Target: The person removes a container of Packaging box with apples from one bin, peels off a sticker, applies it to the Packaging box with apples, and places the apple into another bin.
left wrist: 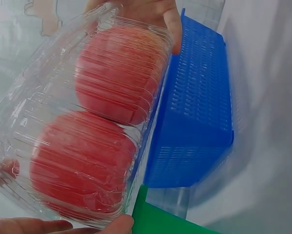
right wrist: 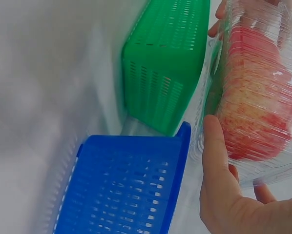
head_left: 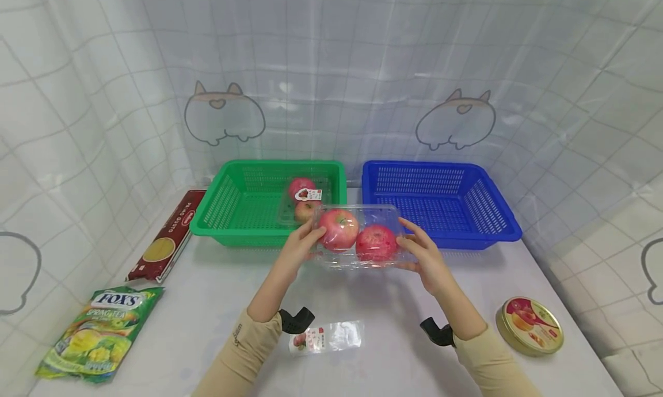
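Observation:
Both hands hold up a clear plastic clamshell box [head_left: 365,213] with two red apples [head_left: 376,244] inside. My left hand [head_left: 300,247] grips its left end, thumb at the front face. At the other end my right hand [head_left: 425,256] grips with thumb and fingers. In the left wrist view the ridged box [left wrist: 63,105] tilts across the picture, the apples side by side. The right wrist view shows the thumb and fingers of the right hand [right wrist: 234,195] around the end of the box. Behind it stand a green basket [head_left: 235,233] and a blue basket [head_left: 440,236].
Inside the green basket lies another clear box of apples [head_left: 308,210] with a label. A printed plastic strip [head_left: 331,338] is on the table in front. Left are a red-brown packet [head_left: 171,233] and a green Fox's bag [head_left: 98,331]; right, a round tin [head_left: 530,326].

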Demonstrator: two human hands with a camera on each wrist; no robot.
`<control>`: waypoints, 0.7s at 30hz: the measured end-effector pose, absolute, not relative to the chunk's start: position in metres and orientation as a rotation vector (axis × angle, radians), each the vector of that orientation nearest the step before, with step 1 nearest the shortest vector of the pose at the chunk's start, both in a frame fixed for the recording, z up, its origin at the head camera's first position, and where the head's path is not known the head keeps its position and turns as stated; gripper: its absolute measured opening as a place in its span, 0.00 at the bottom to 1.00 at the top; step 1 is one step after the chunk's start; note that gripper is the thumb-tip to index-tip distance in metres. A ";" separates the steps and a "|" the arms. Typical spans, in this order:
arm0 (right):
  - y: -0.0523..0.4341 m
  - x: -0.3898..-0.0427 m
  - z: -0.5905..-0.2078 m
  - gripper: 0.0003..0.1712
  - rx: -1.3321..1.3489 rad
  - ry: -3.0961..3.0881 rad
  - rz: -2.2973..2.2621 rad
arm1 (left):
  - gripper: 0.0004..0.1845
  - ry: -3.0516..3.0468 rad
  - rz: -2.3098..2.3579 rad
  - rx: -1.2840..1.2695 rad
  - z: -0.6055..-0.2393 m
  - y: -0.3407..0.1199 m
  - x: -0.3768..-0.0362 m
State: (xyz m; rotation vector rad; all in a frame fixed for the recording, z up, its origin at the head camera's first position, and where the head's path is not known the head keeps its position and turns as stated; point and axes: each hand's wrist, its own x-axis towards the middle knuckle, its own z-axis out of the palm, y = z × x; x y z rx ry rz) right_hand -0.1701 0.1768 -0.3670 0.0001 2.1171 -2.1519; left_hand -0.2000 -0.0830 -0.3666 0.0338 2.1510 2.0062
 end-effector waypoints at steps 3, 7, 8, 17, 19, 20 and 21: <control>0.176 -0.168 -0.369 0.32 -0.008 2.126 -2.156 | 0.34 2.151 2.008 0.038 -0.367 -0.084 -0.196; 0.174 -0.165 -0.370 0.31 0.005 2.130 -2.156 | 0.33 2.155 1.996 0.051 -0.368 -0.087 -0.193; 0.174 -0.164 -0.370 0.31 0.011 2.128 -2.154 | 0.33 2.160 1.988 0.050 -0.368 -0.087 -0.191; 0.169 -0.157 -0.375 0.30 0.051 2.118 -2.145 | 0.35 2.136 1.985 0.023 -0.374 -0.092 -0.183; 0.168 -0.156 -0.376 0.30 0.059 2.121 -2.137 | 0.35 2.135 1.982 0.019 -0.376 -0.093 -0.181; 0.168 -0.155 -0.376 0.30 0.060 2.126 -2.131 | 0.35 2.135 1.981 0.012 -0.377 -0.094 -0.180; 0.167 -0.154 -0.377 0.30 0.064 2.128 -2.126 | 0.35 2.133 1.984 0.009 -0.378 -0.094 -0.179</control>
